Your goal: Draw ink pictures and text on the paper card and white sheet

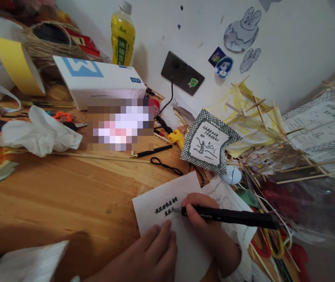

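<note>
A white sheet of paper (189, 246) lies at the table's front with two short rows of black handwritten characters near its top. My right hand (204, 219) grips a black marker pen (232, 216), its tip touching the paper at the end of the second row. Flat on the sheet's left part rests my left hand (152, 254), fingers stretched out just below the writing. Just beyond the paper, a drawing with a dark checked border (207, 143) leans among sticks, showing written lines and a sketch.
A yellow glue gun (176, 137), a black pen (151, 151), a white mouse (231, 174) and crumpled tissue (39, 135) lie around. Behind stand a white box (102, 80) and a yellow drink bottle (123, 35). Scissors (273, 239) and paper-and-stick frames (246, 117) crowd the right.
</note>
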`<move>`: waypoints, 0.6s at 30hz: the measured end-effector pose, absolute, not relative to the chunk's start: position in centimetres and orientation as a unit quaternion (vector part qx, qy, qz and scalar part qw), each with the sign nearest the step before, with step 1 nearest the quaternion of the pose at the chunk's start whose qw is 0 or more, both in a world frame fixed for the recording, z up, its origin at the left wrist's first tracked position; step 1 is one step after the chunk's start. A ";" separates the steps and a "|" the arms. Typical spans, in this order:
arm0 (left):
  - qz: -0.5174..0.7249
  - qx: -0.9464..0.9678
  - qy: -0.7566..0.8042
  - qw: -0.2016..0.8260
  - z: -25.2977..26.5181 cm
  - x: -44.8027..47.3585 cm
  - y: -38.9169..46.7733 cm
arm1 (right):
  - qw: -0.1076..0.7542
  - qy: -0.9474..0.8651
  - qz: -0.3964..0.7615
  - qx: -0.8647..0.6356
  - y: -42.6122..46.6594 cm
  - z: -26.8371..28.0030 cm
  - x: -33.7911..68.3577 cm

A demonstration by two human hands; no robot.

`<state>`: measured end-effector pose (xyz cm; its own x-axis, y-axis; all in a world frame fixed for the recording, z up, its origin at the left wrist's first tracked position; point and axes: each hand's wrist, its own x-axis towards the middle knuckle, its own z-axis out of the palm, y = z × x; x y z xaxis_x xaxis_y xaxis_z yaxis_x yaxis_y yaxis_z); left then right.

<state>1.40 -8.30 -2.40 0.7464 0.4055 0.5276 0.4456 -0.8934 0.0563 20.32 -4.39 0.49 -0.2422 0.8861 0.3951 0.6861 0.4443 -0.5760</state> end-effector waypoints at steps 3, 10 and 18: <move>-0.272 -0.934 -0.228 0.035 -2.2 1.2 -8.4 | 0.354 -0.777 0.138 -0.503 -4.4 0.6 20.3; -0.282 -0.929 -0.237 0.038 -2.0 1.3 -8.5 | 0.360 -0.774 0.136 -0.503 -4.3 0.6 20.3; -0.281 -0.931 -0.230 0.030 -2.1 1.2 -8.4 | 0.438 -0.696 0.256 -0.507 -4.7 -0.3 21.3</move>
<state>1.18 -8.40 -2.13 0.7368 0.4107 0.5371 0.4445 -0.8928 0.0728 21.26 -4.70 -0.28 -0.1006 0.9310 0.3510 0.4823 0.3542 -0.8012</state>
